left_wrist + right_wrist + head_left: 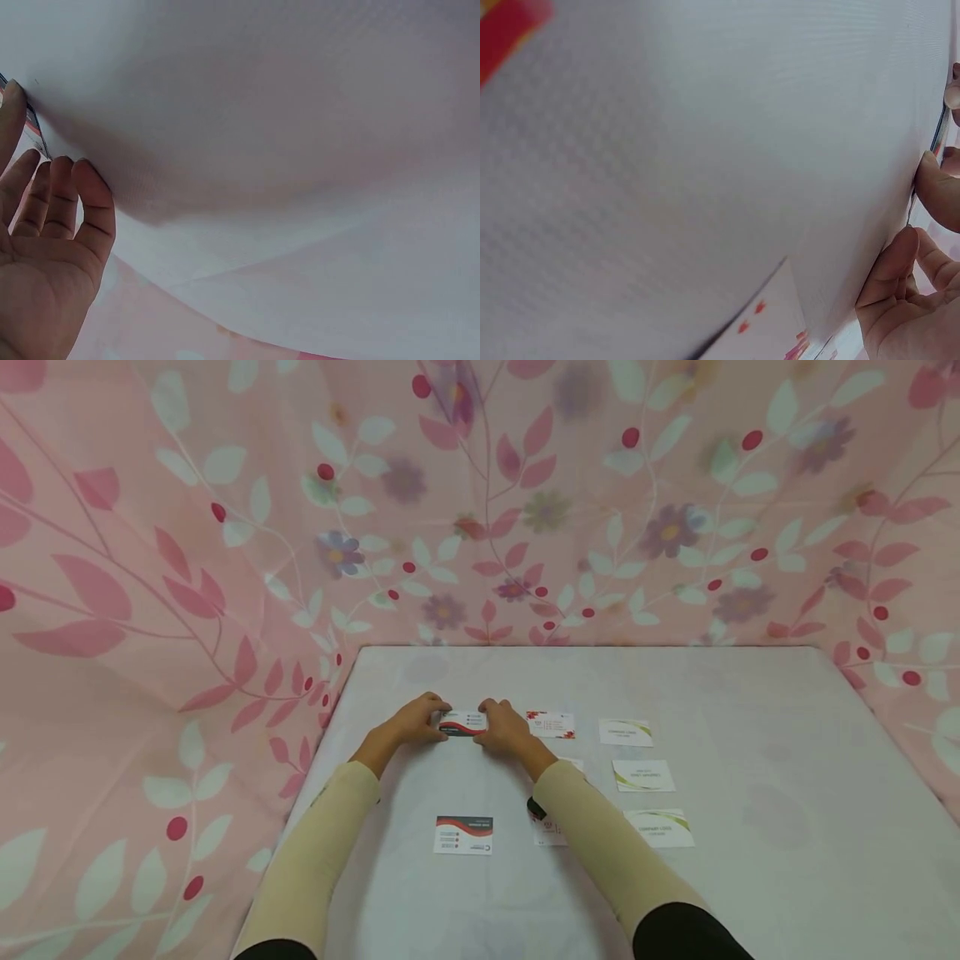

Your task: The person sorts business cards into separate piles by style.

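A business card (462, 724) with a dark and red wavy band lies at the far left of the white table. My left hand (416, 720) holds its left end between thumb and fingers. At the opposite end, my right hand (506, 729) grips the card the same way. In the left wrist view a corner of the card shows by the left thumb (10, 112). Only a thin edge of it appears beside the right hand (911, 307) in the right wrist view. Nearer on the table lies a matching dark-and-red card (463, 836).
Right of the hands is a card with red flowers (551, 724); others in its column are partly hidden by the right arm. Farther right, white cards with green curves (643, 775) form another column. Pink floral cloth (487, 527) hangs behind the table (787, 777).
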The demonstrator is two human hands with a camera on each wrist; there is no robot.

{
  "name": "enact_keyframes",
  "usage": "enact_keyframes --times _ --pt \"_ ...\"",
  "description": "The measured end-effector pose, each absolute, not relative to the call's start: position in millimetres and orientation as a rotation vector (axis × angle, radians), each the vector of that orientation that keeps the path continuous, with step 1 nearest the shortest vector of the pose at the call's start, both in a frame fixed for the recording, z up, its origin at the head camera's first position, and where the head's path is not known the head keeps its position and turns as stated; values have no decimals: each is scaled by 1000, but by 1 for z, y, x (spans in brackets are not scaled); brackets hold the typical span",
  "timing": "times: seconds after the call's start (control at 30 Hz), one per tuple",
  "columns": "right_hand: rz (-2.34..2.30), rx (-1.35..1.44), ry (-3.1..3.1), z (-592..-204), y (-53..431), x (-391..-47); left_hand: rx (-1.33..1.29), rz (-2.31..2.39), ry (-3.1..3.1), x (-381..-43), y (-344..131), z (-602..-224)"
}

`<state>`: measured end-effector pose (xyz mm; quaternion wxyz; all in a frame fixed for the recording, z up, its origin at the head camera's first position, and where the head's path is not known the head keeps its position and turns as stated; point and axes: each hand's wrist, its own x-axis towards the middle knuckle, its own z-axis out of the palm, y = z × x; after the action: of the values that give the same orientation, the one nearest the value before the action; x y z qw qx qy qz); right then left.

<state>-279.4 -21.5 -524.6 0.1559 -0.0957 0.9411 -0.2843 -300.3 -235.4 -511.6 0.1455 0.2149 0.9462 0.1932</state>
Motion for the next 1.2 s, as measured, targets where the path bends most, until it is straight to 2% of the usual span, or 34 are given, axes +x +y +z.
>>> enact_keyframes --times 1.2 --pt "-842 -282 2686 -527 -20 -282 562 673 2712 -299 -237 -515"
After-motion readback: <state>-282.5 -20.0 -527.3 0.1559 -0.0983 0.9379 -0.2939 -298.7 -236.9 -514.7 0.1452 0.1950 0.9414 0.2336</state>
